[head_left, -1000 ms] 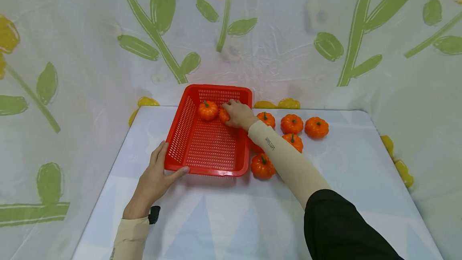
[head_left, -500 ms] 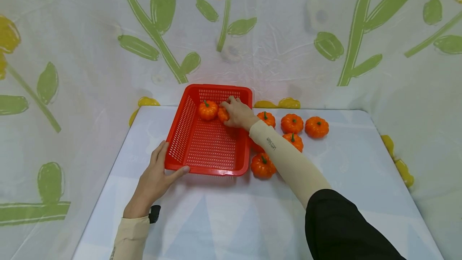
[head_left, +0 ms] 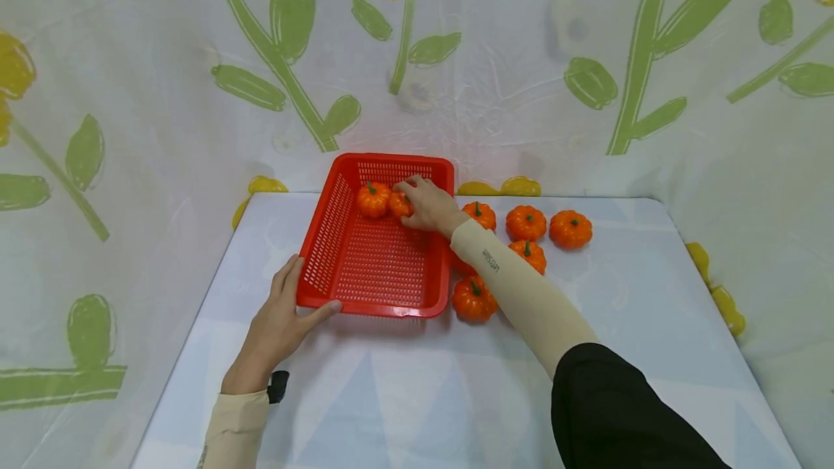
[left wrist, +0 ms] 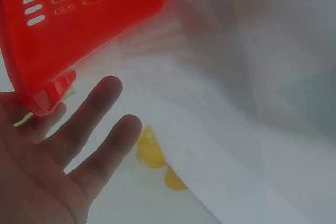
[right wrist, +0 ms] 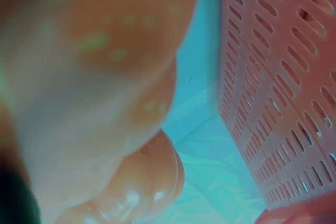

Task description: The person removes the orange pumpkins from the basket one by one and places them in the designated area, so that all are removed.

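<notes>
A red plastic basket [head_left: 384, 308] with slotted walls stands at the back left of the table. My left hand [head_left: 276, 320] braces its near left corner: the thumb lies on the front rim, and the straight, spread fingers run along the outside, as the left wrist view shows. Inside, a small orange pumpkin [head_left: 373, 200] with a green stem rests near the back wall. Right beside it, my right hand [head_left: 430, 207] reaches over the right rim and holds a second pumpkin [head_left: 399, 205] between curled fingers and thumb. The hand partly covers that pumpkin.
More orange pumpkins [head_left: 570, 229] lie on the table right of the basket, several in all. One pumpkin [head_left: 474, 300] is close to its near right corner; my right forearm passes over the group. Patterned white cloth [head_left: 495, 114] hangs behind the table [head_left: 651, 324].
My right hand and the pumpkin in it have shifted slightly left toward the other pumpkin, and more of the held one shows. The left hand and basket stay in place.
</notes>
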Available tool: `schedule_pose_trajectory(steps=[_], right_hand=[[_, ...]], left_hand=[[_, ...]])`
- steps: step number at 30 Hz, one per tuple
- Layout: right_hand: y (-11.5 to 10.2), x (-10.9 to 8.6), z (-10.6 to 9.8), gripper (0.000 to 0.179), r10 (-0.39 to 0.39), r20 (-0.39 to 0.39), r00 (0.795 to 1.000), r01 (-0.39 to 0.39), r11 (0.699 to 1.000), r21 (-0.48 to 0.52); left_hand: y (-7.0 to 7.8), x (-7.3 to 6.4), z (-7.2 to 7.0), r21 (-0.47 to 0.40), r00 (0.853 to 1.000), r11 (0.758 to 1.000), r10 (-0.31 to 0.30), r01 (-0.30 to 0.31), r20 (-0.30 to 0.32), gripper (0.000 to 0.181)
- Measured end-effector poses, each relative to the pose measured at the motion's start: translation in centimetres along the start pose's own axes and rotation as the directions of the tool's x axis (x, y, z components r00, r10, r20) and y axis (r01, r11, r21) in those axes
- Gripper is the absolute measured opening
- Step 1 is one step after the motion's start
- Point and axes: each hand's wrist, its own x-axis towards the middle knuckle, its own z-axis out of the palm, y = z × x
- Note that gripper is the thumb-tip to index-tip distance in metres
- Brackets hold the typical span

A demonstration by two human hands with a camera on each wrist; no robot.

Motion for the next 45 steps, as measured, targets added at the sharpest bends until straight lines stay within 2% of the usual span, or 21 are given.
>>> schedule_pose_trajectory(steps=[6, 13, 16, 20, 26, 28, 35, 45], right_hand=[[-0.1, -0.2, 0.0, 0.064, -0.035, -0.061, 0.998, 0.038, 0.998, 0.055], [0.0, -0.2, -0.1, 0.066, -0.091, -0.159, 0.983, 0.101, 0.993, 0.055], [0.1, -0.3, -0.1, 0.065, -0.126, -0.236, 0.964, 0.138, 0.990, 0.035], [0.3, -0.7, -0.2, 0.063, -0.157, -0.350, 0.924, 0.181, 0.983, 0.036], [0.4, -1.9, -1.2, 0.061, -0.191, -0.451, 0.872, 0.232, 0.972, 0.037], [0.5, -2.4, -1.8, 0.060, -0.185, -0.470, 0.863, 0.237, 0.970, 0.054], [0.7, -5.0, -3.3, 0.059, -0.144, -0.491, 0.859, 0.251, 0.955, 0.158], [0.8, -10.5, -5.0, 0.062, -0.110, -0.512, 0.852, 0.267, 0.932, 0.245]], left_hand=[[-0.1, 0.0, 0.1, 0.005, 1.000, 1.000, 0.004, -0.004, -0.004, 0.113], [-0.1, 0.0, 0.1, -0.003, 1.000, 1.000, 0.001, -0.001, -0.004, 0.113], [-0.1, 0.0, 0.1, -0.005, 1.000, 1.000, -0.003, 0.002, -0.003, 0.114], [0.0, 0.0, 0.1, -0.005, 1.000, 1.000, -0.002, 0.002, 0.000, 0.114], [0.0, 0.0, 0.1, 0.003, 1.000, 1.000, 0.003, -0.003, -0.003, 0.114], [0.0, 0.0, 0.2, 0.001, 1.000, 1.000, 0.001, -0.001, -0.005, 0.114], [0.1, -0.1, 0.2, -0.007, 1.000, 1.000, -0.019, 0.019, -0.005, 0.114], [0.2, -0.1, 0.1, -0.005, 1.000, 1.000, -0.018, 0.018, -0.005, 0.115]])
